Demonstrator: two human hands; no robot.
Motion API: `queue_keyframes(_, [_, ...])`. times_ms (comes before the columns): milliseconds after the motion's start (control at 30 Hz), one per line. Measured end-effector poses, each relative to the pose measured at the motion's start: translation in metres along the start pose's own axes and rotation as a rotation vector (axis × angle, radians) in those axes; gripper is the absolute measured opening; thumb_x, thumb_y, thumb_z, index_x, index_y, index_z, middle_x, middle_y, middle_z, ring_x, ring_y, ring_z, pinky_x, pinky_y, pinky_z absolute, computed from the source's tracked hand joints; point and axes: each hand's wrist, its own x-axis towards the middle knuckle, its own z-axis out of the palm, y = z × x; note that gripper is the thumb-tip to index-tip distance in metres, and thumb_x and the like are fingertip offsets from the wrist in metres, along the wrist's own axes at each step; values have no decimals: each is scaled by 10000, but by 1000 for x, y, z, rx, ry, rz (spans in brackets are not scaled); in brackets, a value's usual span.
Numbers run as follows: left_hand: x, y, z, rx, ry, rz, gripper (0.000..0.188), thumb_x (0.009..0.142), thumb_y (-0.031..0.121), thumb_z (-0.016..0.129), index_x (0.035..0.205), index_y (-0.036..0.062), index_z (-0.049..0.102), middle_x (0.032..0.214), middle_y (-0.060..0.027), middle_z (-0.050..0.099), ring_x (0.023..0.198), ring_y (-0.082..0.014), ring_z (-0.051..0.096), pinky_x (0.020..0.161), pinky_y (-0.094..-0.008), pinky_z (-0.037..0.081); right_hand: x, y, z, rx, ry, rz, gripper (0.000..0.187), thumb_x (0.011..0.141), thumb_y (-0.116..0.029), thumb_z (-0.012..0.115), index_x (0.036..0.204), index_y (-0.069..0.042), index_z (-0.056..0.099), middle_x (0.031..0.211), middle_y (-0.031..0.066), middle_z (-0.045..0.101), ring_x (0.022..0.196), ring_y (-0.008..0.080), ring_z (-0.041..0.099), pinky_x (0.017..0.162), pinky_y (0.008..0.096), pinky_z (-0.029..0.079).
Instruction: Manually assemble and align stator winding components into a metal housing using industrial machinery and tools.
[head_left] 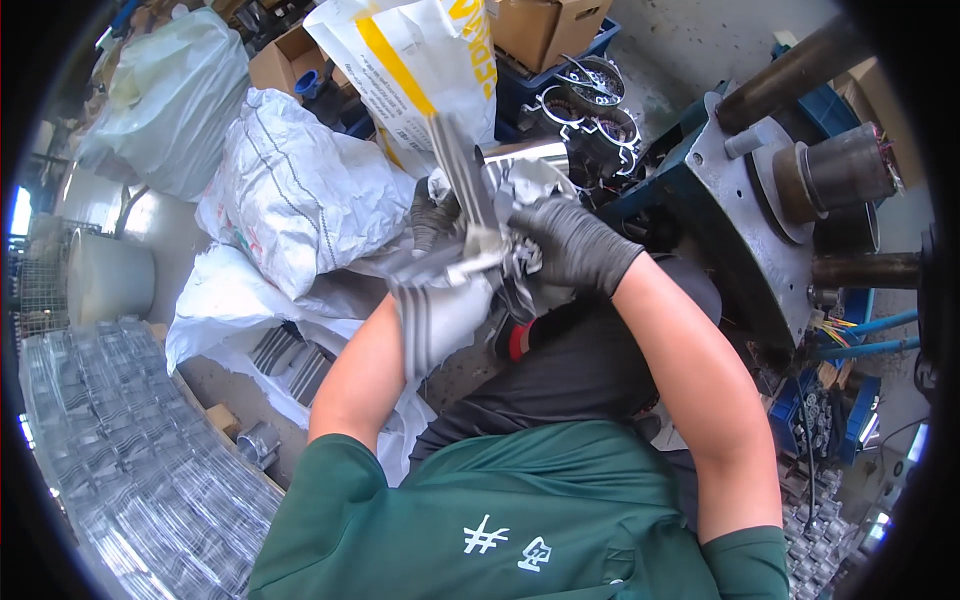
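Note:
Several ribbed silver metal pieces point(462, 175) with dark grooves are bunched between my hands, blurred by motion. A broad ribbed piece point(440, 320) of the bunch hangs in front of my left forearm. My right hand point(575, 240), in a dark grey glove, is closed on the right side of the bunch. My left hand point(432, 218), gloved alike, is on the far left side, closed and partly hidden behind the pieces. Below, a white woven sack point(215, 290) lies spread open with more ribbed metal pieces point(292, 362) on it.
A full white sack point(300, 190) and a white bag with yellow print point(410, 70) stand beyond my hands. On the right is a heavy machine point(745, 200) with thick shafts. Metal rings point(595, 110) lie at the back; stacked clear plastic trays point(130, 450) fill the left.

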Motion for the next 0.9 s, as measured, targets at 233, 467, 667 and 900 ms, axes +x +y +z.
queue_keyframes(233, [66, -4, 12, 513, -466, 226, 445, 1062, 193, 553, 1410, -82, 518, 1284, -260, 641, 997, -305, 718, 918, -397, 613, 17, 5, -31, 922, 568, 28, 744, 795, -115, 862, 1445, -42, 508, 1230, 106, 673, 1149, 181, 641, 1023, 344, 517])
queue_keyframes(467, [46, 1, 54, 701, -776, 545, 463, 1067, 217, 579, 1456, -27, 520, 1431, -177, 599, 1267, -258, 621, 1148, -366, 472, 14, 25, -31, 1423, 364, 378, 374, 1016, -144, 635, 1373, -35, 612, 1317, 97, 663, 1212, 186, 618, 1077, 332, 483])
queue_keyframes(667, [60, 12, 49, 995, -632, 596, 439, 1055, 197, 597, 1432, -22, 543, 1394, -165, 623, 1233, -241, 637, 1109, -364, 499, 8, 74, -12, -274, 438, -339, 363, 990, -49, 600, 1351, -39, 632, 1340, 74, 652, 1228, 224, 625, 1083, 330, 484])
queue_keyframes(900, [32, 50, -43, 1333, -396, 834, 413, 1041, 174, 618, 1404, -16, 569, 1351, -151, 652, 1193, -222, 657, 1064, -361, 531, 39, -29, -30, 1105, 344, -16, 354, 892, -100, 701, 1242, -47, 715, 1166, 47, 725, 1091, 136, 662, 986, 298, 519])
